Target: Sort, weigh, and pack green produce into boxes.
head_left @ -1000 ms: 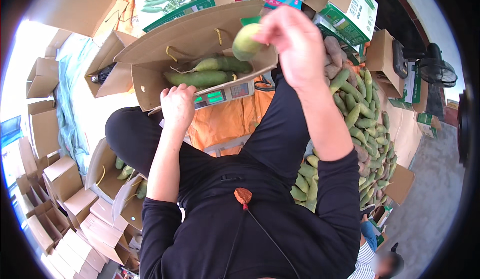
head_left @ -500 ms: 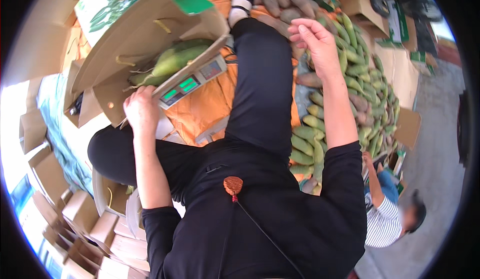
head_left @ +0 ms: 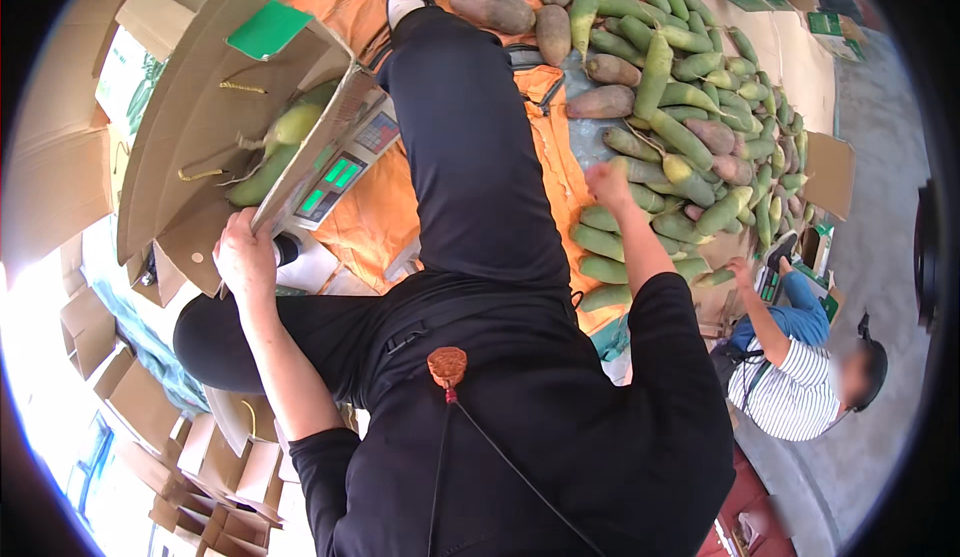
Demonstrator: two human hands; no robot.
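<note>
An open cardboard box (head_left: 185, 117) stands at my left, on or against a digital scale (head_left: 372, 137) with lit green displays. Inside it lie a few green radishes (head_left: 295, 125), partly hidden by the box wall. My left hand (head_left: 246, 257) grips the box's near edge, fingers curled over the cardboard. To my right spreads a large pile of green radishes (head_left: 685, 142), with brownish-red radishes (head_left: 605, 102) among them. At the pile's near left side is my right hand (head_left: 608, 185), smeared by motion; whether its fingers touch a radish cannot be made out.
Orange sheeting (head_left: 350, 237) lies under the scale and my outstretched leg (head_left: 465, 147). More open cardboard boxes (head_left: 205, 457) stand at the lower left. A co-worker in a striped shirt (head_left: 790, 387) sits at the right, one hand on a green radish (head_left: 715, 277).
My right hand has come down and nearer to me, beside the pile. My left hand stays on the box edge. The view has shifted, showing more of the pile and the co-worker.
</note>
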